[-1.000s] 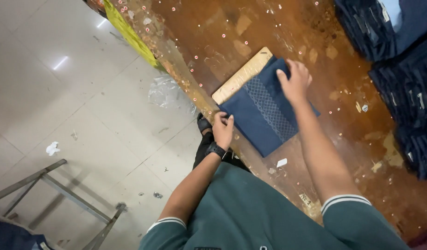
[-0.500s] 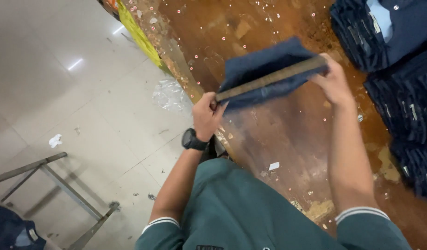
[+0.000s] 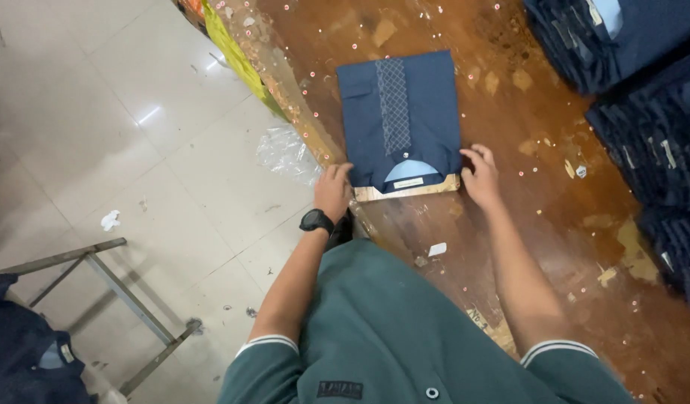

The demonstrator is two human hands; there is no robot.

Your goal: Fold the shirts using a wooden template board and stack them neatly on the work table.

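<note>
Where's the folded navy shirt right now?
In the head view, the folded navy shirt lies flat on the brown wooden table, near its left edge, with the left hand and right hand at its near corners.

Your clothing and wrist, seen from the head camera.
You wear a dark green short-sleeved shirt (image 3: 405, 329); each sleeve cuff has thin white stripes, and a small dark patch and a round button sit low on the front. A black watch (image 3: 316, 221) with a black strap is on your left wrist.

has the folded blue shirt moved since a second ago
Yes. The folded blue shirt was lifted and turned over; it now lies flat again on the wooden table, collar end toward the person.
</note>
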